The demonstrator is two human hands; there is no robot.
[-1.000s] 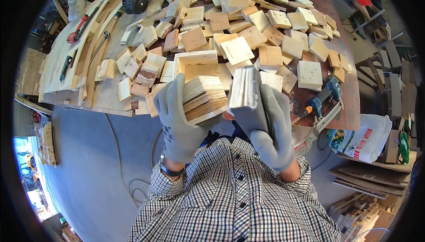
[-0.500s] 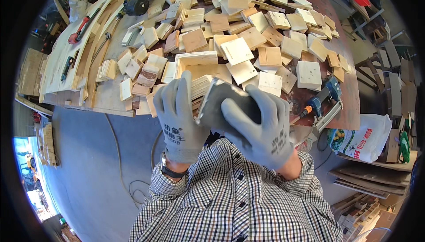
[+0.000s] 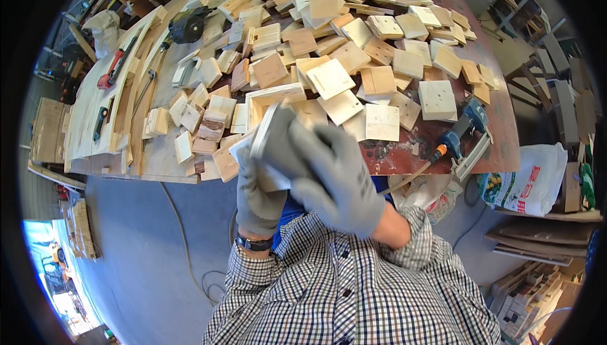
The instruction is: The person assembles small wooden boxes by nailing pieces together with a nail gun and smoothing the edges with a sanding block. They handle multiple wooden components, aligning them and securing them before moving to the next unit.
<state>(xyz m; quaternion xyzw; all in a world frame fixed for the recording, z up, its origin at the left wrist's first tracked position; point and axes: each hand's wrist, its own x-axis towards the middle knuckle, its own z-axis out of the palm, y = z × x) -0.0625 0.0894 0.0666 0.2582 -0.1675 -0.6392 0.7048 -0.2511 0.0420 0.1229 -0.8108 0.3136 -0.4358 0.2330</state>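
In my gloved left hand [image 3: 258,203] is a pale flat wooden piece [image 3: 275,181], gripped with the fingers behind it, just off the table's front edge. My gloved right hand [image 3: 346,184], blurred by motion, is closed over a dark grey sheet or pad [image 3: 278,146] that looks like sandpaper. The dark pad lies against the wooden piece, hiding most of it. Just beyond my hands, a shallow open wooden box [image 3: 275,94] sits among many loose small wooden boards [image 3: 332,78].
A blue air nailer [image 3: 465,127] with a hose lies at the table's right front. A red-handled tool [image 3: 114,70] and a black tool [image 3: 188,26] lie on the left boards. A white sack [image 3: 528,181] stands at right. A cable [image 3: 180,225] runs across the floor.
The dark pad and my right hand have moved left and down onto the wooden piece. My left hand, earlier with fingers raised, is now wrapped round the piece. The view has shifted slightly.
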